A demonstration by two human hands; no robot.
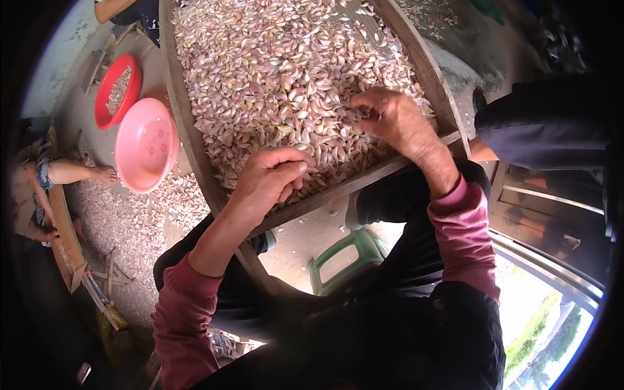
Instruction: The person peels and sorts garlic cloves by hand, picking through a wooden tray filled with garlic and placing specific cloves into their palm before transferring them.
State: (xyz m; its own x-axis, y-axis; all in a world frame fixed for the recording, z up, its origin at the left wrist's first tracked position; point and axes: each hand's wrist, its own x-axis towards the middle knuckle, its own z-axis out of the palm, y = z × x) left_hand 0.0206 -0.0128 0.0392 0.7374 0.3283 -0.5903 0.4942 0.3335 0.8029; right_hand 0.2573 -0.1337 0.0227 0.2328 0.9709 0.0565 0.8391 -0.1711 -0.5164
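Loose garlic cloves [297, 92], pale with pinkish skins, lie thickly spread in a wooden tray [185, 107] in front of me. Over the near left part of the cloves is my left hand [268, 178], its thumb pressed against the curled fingers. Whether a clove is pinched inside it is hidden. My right hand [397, 119] hovers at the right side, just above the cloves. Its thumb and forefinger are bent with a gap between them, and nothing shows in that gap.
Left on the floor stand a pink plastic basin [146, 146] and a red basin [131, 95] holding cloves. Garlic scraps [122, 234] litter the floor. Other people sit at left, one with a bare foot [105, 175]. A green plastic stool [341, 258] is below me.
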